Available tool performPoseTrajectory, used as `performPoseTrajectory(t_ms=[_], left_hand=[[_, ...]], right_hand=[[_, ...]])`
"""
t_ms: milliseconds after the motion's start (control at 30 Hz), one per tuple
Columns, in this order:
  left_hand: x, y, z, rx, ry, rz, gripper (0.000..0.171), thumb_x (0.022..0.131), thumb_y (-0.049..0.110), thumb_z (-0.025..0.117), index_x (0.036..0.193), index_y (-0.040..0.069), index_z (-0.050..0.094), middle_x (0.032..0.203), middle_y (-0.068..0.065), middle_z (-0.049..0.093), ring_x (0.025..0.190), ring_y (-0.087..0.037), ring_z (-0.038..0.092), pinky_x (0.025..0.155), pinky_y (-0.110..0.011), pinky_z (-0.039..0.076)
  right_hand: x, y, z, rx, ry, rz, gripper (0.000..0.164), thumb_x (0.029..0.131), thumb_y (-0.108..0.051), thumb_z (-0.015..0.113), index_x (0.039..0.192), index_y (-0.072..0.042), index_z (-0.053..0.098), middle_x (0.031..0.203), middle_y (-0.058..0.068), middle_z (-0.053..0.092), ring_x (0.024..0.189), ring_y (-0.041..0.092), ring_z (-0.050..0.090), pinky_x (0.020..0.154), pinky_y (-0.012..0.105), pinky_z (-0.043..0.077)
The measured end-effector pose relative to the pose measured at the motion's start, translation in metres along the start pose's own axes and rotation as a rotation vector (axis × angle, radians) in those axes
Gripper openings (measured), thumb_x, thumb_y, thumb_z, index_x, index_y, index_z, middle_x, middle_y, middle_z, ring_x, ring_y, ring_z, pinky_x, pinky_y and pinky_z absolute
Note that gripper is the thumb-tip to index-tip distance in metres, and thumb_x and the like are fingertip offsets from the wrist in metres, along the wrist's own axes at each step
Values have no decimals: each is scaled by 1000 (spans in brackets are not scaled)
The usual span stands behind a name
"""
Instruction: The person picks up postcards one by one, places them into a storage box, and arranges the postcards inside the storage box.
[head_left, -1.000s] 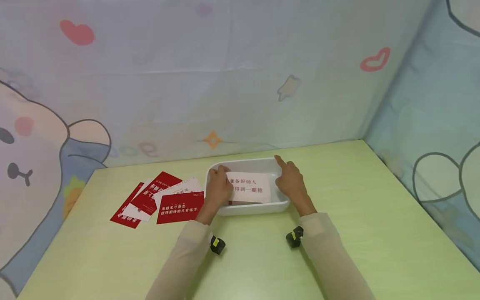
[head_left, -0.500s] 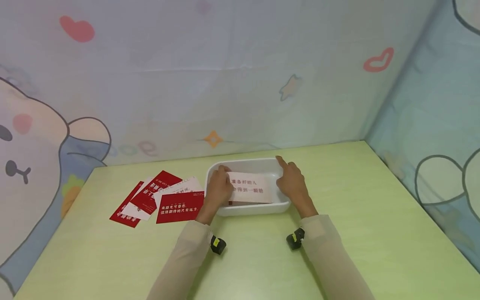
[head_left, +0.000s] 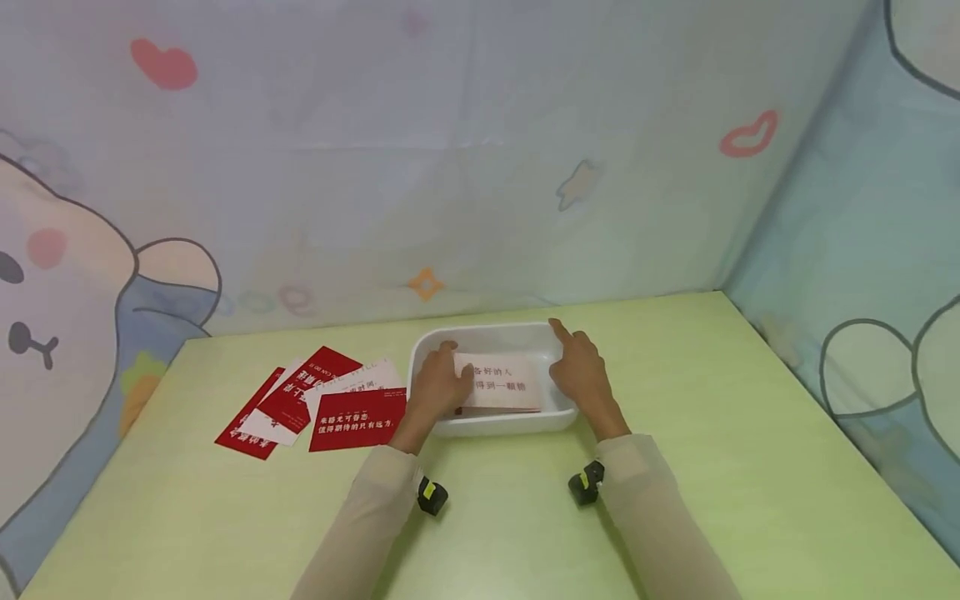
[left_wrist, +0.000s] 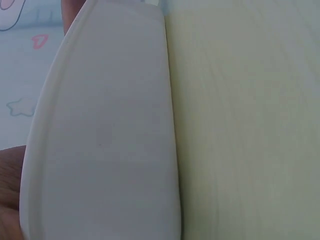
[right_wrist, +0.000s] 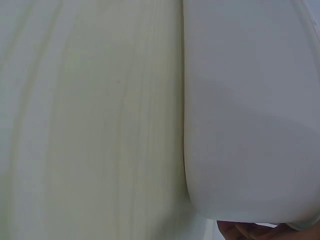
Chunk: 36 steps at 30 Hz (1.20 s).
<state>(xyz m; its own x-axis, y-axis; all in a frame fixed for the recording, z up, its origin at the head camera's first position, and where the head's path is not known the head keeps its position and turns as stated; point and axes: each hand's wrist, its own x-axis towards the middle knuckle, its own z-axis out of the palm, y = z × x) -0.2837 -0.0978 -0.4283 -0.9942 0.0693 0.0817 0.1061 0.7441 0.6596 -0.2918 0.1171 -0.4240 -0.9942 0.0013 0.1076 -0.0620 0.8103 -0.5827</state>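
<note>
Both the left hand (head_left: 441, 385) and the right hand (head_left: 585, 375) are being held at the white tray (head_left: 510, 427), one at either short end. By the right hand, the tray's end is being clasped, its index finger stretched to the rim's far right corner. By the left thumb, part of the pale printed card (head_left: 510, 385) is being covered; whether it is being pinched cannot be told. The card is being held up by the tray, immediately right of the left hand, clearly the nearer one; its long axis is being matched by the tray's, roughly along the far edge of the desk (head_left: 750, 433). Toward the desk's far left corner, an overlapping fan is being formed by red and white cards (head_left: 358, 421).
</note>
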Motion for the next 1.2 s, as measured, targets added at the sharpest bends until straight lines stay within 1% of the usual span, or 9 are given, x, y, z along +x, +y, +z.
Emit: performPoseTrajectory(t_ms=[133, 233, 300, 433, 600, 800, 900, 1067, 1200], left_hand=[[-5, -1, 0, 4, -45, -3, 61, 88, 25, 57, 138, -2, 35, 126, -24, 50, 103, -31, 48, 94, -51, 41], [-7, 0, 1, 8, -89, 19, 66, 87, 27, 59, 140, -3, 32, 128, -25, 48, 102, -31, 48, 93, -51, 42], [-7, 0, 3, 16, -100, 28, 69, 86, 27, 61, 140, -3, 32, 128, -25, 48, 100, -31, 49, 92, -50, 43], [-7, 2, 5, 40, -89, 41, 71, 83, 25, 67, 139, -3, 33, 125, -26, 49, 97, -30, 49, 89, -50, 45], [-9, 3, 6, 105, -85, 45, 72, 81, 26, 71, 137, -2, 36, 121, -26, 48, 94, -30, 48, 84, -47, 47], [-12, 5, 4, 142, -89, 56, 65, 81, 26, 71, 130, -4, 41, 114, -24, 49, 95, -31, 45, 83, -48, 45], [-12, 4, 5, 163, -87, 59, 63, 81, 27, 71, 128, -3, 43, 112, -22, 50, 96, -30, 44, 83, -48, 45], [-11, 3, 5, 182, -80, 55, 62, 79, 28, 72, 126, -2, 44, 112, -20, 49, 100, -31, 41, 82, -48, 44], [-12, 4, 4, 203, -74, 51, 63, 79, 29, 72, 126, -2, 44, 112, -21, 48, 102, -33, 39, 82, -49, 44]], right_hand=[[-2, 0, 4, -5, 6, -1, 74, 77, 5, 52, 146, -10, 31, 120, 31, 49, 89, 37, 52, 73, 53, 51], [-3, 2, 5, -5, 11, 11, 74, 77, 6, 52, 146, -10, 31, 120, 31, 49, 90, 37, 52, 74, 54, 50], [-3, 4, 6, -9, 11, 12, 74, 77, 6, 52, 146, -10, 30, 121, 32, 49, 92, 38, 52, 75, 55, 50], [-4, 5, 5, -11, 11, 18, 74, 78, 5, 52, 147, -10, 29, 122, 31, 48, 93, 37, 51, 76, 55, 49], [-5, 5, 3, -12, 11, 20, 73, 77, 4, 52, 146, -9, 30, 119, 31, 49, 91, 37, 51, 75, 55, 49], [-3, 6, 5, -18, 33, -10, 73, 76, 4, 52, 145, -8, 32, 116, 31, 51, 89, 37, 51, 74, 56, 49], [-1, 6, 5, -21, 38, -10, 73, 76, 4, 52, 145, -8, 32, 116, 31, 51, 90, 37, 52, 74, 56, 49], [1, 4, 5, -24, 27, -1, 74, 77, 4, 53, 146, -9, 31, 119, 31, 50, 93, 38, 52, 75, 55, 49], [1, 2, 4, -29, 23, -2, 74, 77, 4, 53, 146, -8, 30, 119, 31, 49, 94, 39, 52, 76, 56, 49]])
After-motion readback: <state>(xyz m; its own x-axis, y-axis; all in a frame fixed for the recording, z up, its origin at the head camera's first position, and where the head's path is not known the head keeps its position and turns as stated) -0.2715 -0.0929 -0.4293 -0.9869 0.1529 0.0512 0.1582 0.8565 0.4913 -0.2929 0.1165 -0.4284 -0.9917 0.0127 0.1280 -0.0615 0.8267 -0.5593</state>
